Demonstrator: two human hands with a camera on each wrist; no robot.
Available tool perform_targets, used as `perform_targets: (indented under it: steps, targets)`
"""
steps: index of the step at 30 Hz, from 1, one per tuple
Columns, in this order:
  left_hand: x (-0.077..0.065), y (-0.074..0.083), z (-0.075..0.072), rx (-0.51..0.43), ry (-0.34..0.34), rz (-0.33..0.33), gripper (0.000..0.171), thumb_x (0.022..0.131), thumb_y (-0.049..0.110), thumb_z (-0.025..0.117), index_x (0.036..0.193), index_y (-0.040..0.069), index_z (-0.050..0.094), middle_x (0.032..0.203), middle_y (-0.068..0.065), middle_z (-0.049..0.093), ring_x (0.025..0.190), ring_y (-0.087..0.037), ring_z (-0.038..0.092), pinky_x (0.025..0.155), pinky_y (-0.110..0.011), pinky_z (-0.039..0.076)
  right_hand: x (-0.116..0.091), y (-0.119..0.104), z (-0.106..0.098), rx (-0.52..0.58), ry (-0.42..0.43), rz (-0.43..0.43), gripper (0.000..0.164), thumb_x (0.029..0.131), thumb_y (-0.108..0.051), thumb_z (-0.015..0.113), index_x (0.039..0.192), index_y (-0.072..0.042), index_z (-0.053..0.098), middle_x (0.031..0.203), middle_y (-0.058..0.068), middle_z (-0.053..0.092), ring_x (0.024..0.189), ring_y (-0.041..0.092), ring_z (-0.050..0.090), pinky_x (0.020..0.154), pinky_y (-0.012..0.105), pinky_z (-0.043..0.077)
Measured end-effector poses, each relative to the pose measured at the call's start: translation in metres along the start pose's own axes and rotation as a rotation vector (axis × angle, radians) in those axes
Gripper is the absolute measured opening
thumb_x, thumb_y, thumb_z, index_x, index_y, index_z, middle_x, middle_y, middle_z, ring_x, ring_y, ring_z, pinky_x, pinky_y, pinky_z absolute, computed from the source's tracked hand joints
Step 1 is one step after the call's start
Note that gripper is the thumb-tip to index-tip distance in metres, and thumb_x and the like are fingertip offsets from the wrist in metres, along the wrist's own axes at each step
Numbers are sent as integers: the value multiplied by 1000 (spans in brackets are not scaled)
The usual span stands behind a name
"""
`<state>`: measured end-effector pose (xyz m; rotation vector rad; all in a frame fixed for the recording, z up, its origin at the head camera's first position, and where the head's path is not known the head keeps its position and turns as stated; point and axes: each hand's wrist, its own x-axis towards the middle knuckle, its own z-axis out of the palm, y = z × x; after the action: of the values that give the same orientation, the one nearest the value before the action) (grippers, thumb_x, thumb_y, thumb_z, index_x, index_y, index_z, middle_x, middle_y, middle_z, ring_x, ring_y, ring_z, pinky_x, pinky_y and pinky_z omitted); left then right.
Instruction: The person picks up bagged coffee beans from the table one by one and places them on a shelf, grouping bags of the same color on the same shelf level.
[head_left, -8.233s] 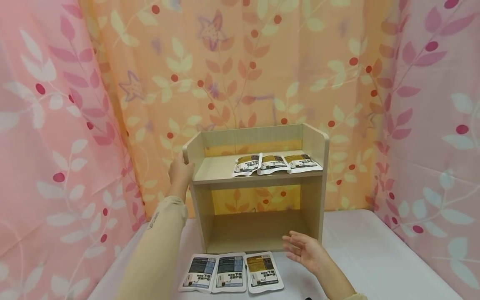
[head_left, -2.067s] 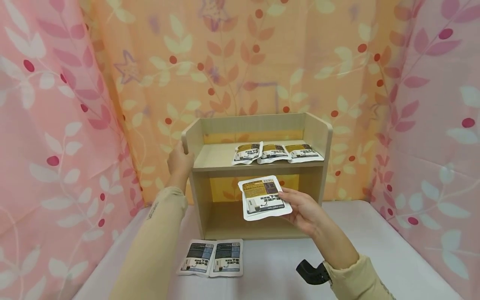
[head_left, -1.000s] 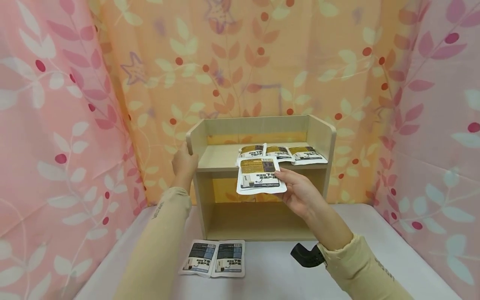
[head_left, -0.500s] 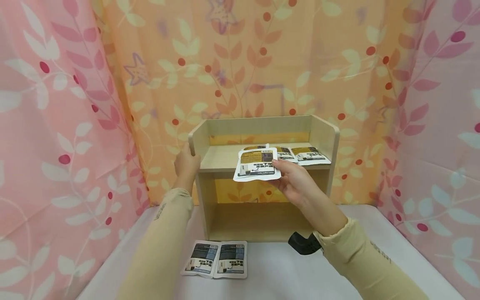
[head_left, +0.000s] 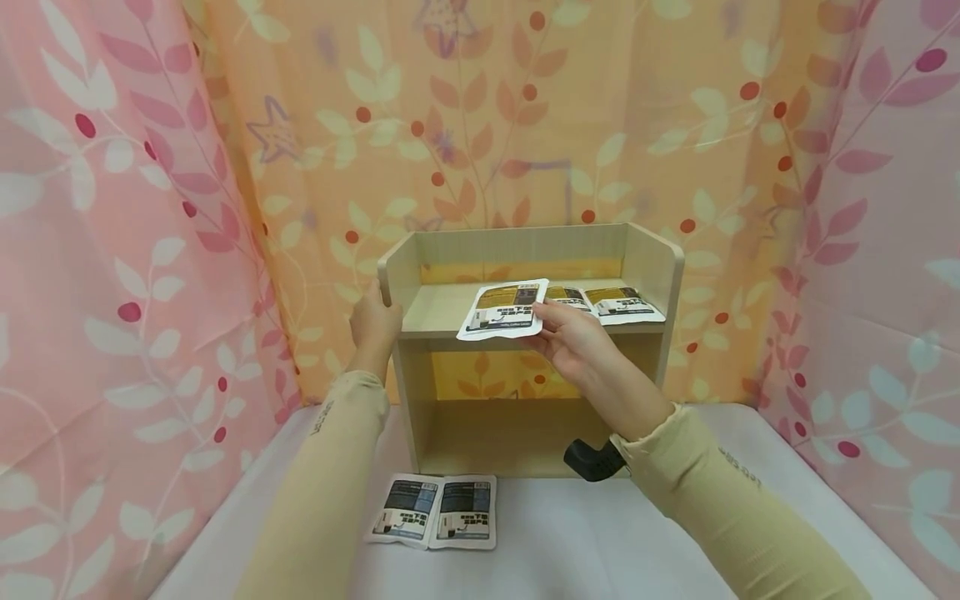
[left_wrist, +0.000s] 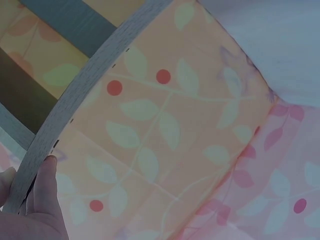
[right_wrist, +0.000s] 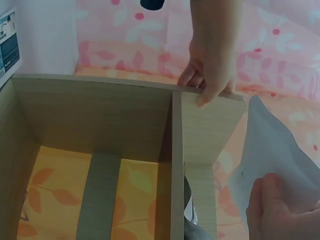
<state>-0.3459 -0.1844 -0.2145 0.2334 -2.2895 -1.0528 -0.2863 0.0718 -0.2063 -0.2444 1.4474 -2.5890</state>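
Observation:
My left hand point(head_left: 375, 327) grips the left side panel of a small two-tier wooden shelf point(head_left: 525, 243). In the left wrist view, fingers and thumb lie on both sides of the panel's edge. My right hand point(head_left: 573, 337) pinches a flat white pouch point(head_left: 504, 308) with a yellow-and-black label, thumb on top and fingers beneath. This pouch hovers at the upper board's front edge. Its plain back point(right_wrist: 275, 145) faces the right wrist camera. To its right, a yellow-labelled pouch point(head_left: 625, 304) and another, partly covered one point(head_left: 572, 298) lie on the upper board.
Two white pouches with blue-and-black labels, the right one point(head_left: 465, 512) slightly overlapping the left one point(head_left: 407, 510), lie on the white table point(head_left: 555, 542) before the shelf. A black curved device point(head_left: 592, 460) is strapped at my right wrist. Floral curtains point(head_left: 300, 167) surround the table.
My right hand has taken the yellow-labelled pouch from the table and raised it to the upper board, where it now hides the leftmost pouch there. My left hand keeps its grip on the panel.

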Motion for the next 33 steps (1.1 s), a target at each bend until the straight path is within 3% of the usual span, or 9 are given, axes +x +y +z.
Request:
perform_targets:
  steps: [3, 9, 14, 19, 27, 33]
  targets:
    - [0, 0, 0, -5, -2, -4, 46, 91, 4, 50, 137, 6, 48, 129, -20, 59, 120, -41, 52, 99, -52, 39, 7, 0, 3, 16, 12, -6, 51, 101, -1, 41, 150, 3, 25, 130, 15, 46, 90, 15, 58, 69, 23, 54]
    - [2, 0, -1, 4, 3, -4, 45, 90, 5, 50, 135, 5, 48, 129, -21, 58, 121, -41, 51, 99, -52, 39, 22, 0, 11, 18, 47, -28, 44, 99, 0, 47, 141, 8, 38, 105, 8, 53, 77, 12, 61, 66, 24, 55]
    - [3, 0, -2, 6, 10, -6, 41, 90, 5, 50, 130, 3, 50, 126, -22, 60, 118, -42, 53, 97, -52, 40, 32, -1, 19, 19, 77, -33, 41, 99, -1, 49, 138, 9, 44, 117, 16, 56, 76, 14, 64, 69, 27, 56]
    - [2, 1, -1, 5, -5, -6, 41, 91, 5, 50, 133, 4, 50, 129, -21, 59, 119, -41, 52, 99, -52, 39, 43, 1, 21, -15, 95, -11, 42, 99, 0, 49, 139, 8, 43, 136, 21, 50, 81, 16, 62, 79, 30, 55]
    - [-2, 0, 1, -13, -12, -18, 50, 91, 5, 50, 140, 7, 46, 132, -20, 57, 122, -41, 51, 101, -52, 39, 56, 7, 25, -67, 138, -27, 40, 97, 1, 51, 136, 11, 45, 121, 19, 55, 79, 16, 60, 64, 24, 54]
    - [1, -2, 1, -9, -17, -14, 50, 90, 4, 50, 139, 6, 46, 132, -21, 56, 122, -42, 50, 101, -52, 38, 66, 10, 37, -123, 160, -56, 36, 97, 0, 53, 131, 12, 50, 132, 25, 53, 104, 28, 62, 83, 29, 53]
